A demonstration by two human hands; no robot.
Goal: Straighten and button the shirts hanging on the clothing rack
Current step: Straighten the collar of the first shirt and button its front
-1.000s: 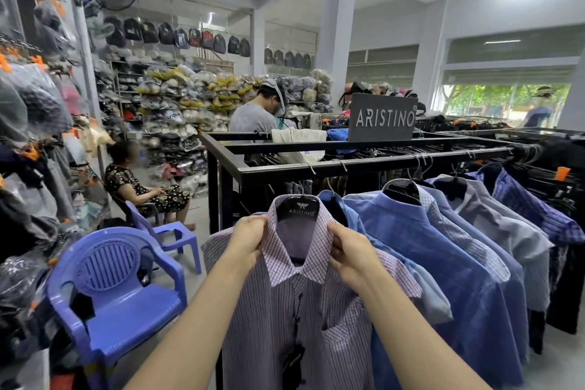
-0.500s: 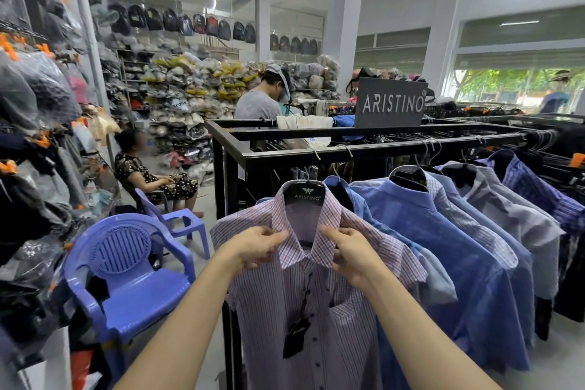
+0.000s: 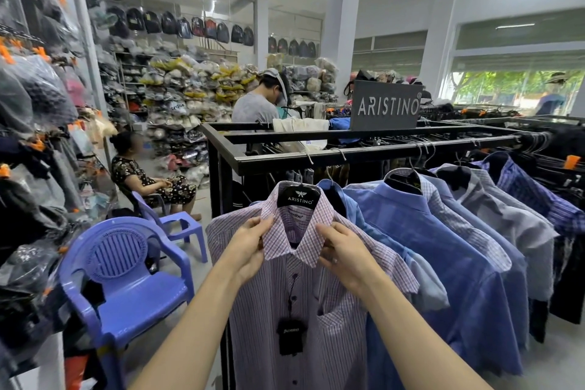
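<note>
A pink-and-white striped shirt [image 3: 319, 336] with a checked collar hangs first on the black clothing rack [image 3: 348, 153], on a black hanger [image 3: 299, 196]. Its front is closed with dark buttons and a black price tag [image 3: 292, 337] dangles at chest height. My left hand [image 3: 251, 245] pinches the left collar wing. My right hand [image 3: 343, 250] pinches the right collar wing near its tip. Behind it, to the right, hang several blue and grey shirts [image 3: 443, 250].
A blue plastic chair [image 3: 126, 288] stands close on the left, a second blue chair [image 3: 172, 222] behind it with a seated person [image 3: 142, 174]. Another person [image 3: 256, 104] stands beyond the rack. Bagged goods hang along the left wall.
My hands slid from the top of the collar down along its wings, then apart to the collar tips. The view moved slightly closer to the shirt.
</note>
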